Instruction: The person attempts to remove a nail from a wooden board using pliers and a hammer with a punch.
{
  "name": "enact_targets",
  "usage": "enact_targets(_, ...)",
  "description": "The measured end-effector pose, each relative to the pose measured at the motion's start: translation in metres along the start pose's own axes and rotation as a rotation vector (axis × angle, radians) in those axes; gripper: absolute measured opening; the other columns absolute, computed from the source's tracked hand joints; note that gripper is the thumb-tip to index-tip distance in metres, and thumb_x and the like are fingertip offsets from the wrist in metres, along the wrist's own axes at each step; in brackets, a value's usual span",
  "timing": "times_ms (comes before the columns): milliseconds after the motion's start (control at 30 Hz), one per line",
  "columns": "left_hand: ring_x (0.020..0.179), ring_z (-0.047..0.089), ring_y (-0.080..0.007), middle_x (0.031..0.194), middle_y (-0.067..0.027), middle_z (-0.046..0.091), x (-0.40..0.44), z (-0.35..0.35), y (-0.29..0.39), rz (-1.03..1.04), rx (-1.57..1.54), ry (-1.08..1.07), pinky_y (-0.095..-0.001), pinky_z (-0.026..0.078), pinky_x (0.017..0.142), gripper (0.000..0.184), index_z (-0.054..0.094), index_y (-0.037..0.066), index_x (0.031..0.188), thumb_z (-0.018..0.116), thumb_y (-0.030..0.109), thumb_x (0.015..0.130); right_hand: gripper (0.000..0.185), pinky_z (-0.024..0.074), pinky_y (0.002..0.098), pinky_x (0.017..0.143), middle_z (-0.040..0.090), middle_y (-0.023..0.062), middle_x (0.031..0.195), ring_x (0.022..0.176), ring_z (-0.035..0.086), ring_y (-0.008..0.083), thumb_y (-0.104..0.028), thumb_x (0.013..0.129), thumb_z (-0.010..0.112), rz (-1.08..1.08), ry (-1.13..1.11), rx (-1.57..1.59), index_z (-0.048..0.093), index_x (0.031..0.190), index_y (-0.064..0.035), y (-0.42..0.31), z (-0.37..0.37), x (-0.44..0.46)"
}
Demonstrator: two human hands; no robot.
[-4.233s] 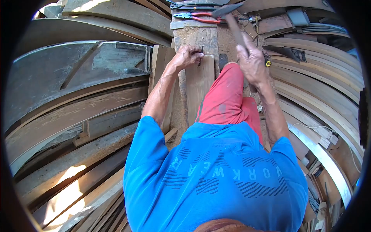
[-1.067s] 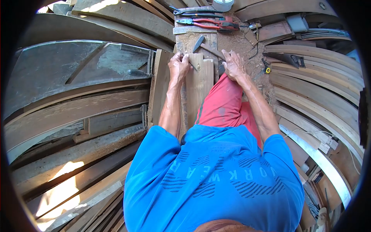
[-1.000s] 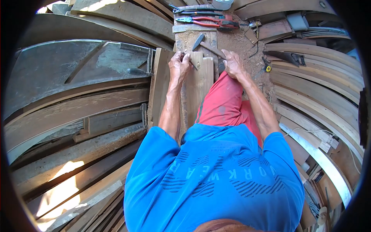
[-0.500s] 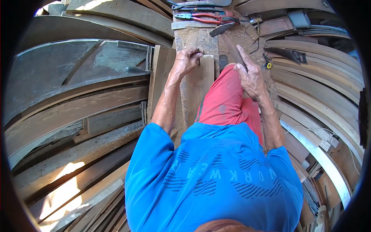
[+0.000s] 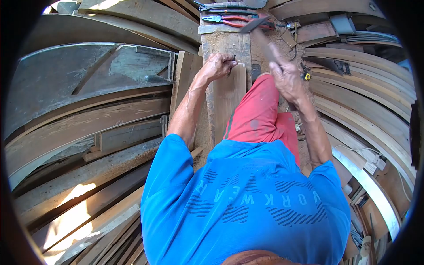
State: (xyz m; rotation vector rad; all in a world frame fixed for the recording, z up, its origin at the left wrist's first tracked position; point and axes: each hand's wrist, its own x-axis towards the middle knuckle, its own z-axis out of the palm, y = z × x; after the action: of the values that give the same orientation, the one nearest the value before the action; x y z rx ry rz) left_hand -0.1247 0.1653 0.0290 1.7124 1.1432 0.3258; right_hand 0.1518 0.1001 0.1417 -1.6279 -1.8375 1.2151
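My left hand (image 5: 218, 67) is closed in a fist round a dark upright tool that looks like a chisel (image 5: 234, 58). Only its top end and a bit below the fist show. It stands at the far end of a wooden board (image 5: 227, 101), which lies lengthwise on the workbench (image 5: 225, 44) beside my thigh. In my right hand (image 5: 288, 80) is a hammer (image 5: 266, 45), gripped by its wooden handle. The hammer's dark head is up ahead, to the right of the chisel and apart from it, and is slightly blurred.
Pliers with red handles (image 5: 232, 20) and other tools lie at the bench's far end, behind a wood strip (image 5: 223, 29). Stacked curved planks (image 5: 366, 79) and a handsaw (image 5: 329, 63) are on the right, near a yellow tape measure (image 5: 307, 77). More boards (image 5: 88, 115) line the left.
The hammer has risen a little, its head now overlapping the pliers' handles. My left fist has turned slightly, and more of the chisel's top shows.
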Motion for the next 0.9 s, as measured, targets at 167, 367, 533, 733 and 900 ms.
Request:
enact_targets(167, 0.069, 0.07, -0.0195, 0.075, -0.0121, 0.071, -0.001, 0.002, -0.003, 0.052, 0.015, 0.015, -0.0381, 0.055, 0.068, 0.015, 0.077, 0.001, 0.103, 0.071, 0.015, 0.1, 0.054, 0.0458, 0.0425, 0.117, 0.058, 0.0224, 0.153, 0.139, 0.058, 0.0367, -0.014, 0.104, 0.055, 0.026, -0.019, -0.047, 0.05, 0.157, -0.0039, -0.016, -0.01, 0.003)
enact_targets(367, 0.074, 0.072, -0.0303, 0.077, -0.0162, 0.07, 0.0, 0.005, -0.006, 0.09, 0.009, 0.082, -0.0424, 0.055, 0.071, 0.015, 0.074, 0.002, 0.096, 0.073, 0.017, 0.098, 0.054, 0.0536, 0.0467, 0.105, 0.068, 0.0233, 0.137, 0.124, 0.066, 0.0438, -0.019, 0.103, 0.059, -0.117, 0.016, -0.149, 0.052, 0.156, -0.0112, -0.004, 0.001, 0.006)
enact_targets(533, 0.07, 0.068, -0.0156, 0.078, -0.0032, 0.068, -0.042, 0.012, -0.042, -0.169, -0.887, 0.719, -0.0316, 0.058, 0.068, 0.018, 0.067, 0.004, 0.099, 0.066, 0.021, 0.107, 0.057, 0.0566, 0.0469, 0.092, 0.071, 0.0201, 0.116, 0.103, 0.071, 0.0402, -0.016, 0.101, 0.063, -0.018, 0.107, -0.312, 0.053, 0.157, -0.0181, 0.008, 0.025, 0.019)
enact_targets(733, 0.08, 0.069, -0.0242, 0.089, -0.0123, 0.069, -0.079, 0.047, -0.053, -0.508, -0.378, 0.723, -0.0401, 0.058, 0.075, 0.017, 0.067, 0.002, 0.11, 0.063, 0.017, 0.104, 0.055, 0.0565, 0.0526, 0.086, 0.068, 0.0182, 0.108, 0.098, 0.068, 0.0384, -0.015, 0.092, 0.065, -0.084, 0.11, -0.595, 0.063, 0.147, -0.0221, 0.07, 0.077, 0.053)
enact_targets(900, 0.117, 0.057, -0.0456, 0.12, -0.0289, 0.058, -0.064, 0.084, -0.011, -0.483, 0.116, 0.669, -0.0548, 0.046, 0.103, 0.071, 0.051, -0.004, 0.133, 0.083, 0.039, 0.087, 0.054, 0.0517, 0.054, 0.095, 0.065, 0.0185, 0.118, 0.111, 0.063, 0.0387, -0.018, 0.093, 0.067, -0.003, 0.073, -0.621, 0.062, 0.147, -0.0169, 0.088, 0.086, 0.07)
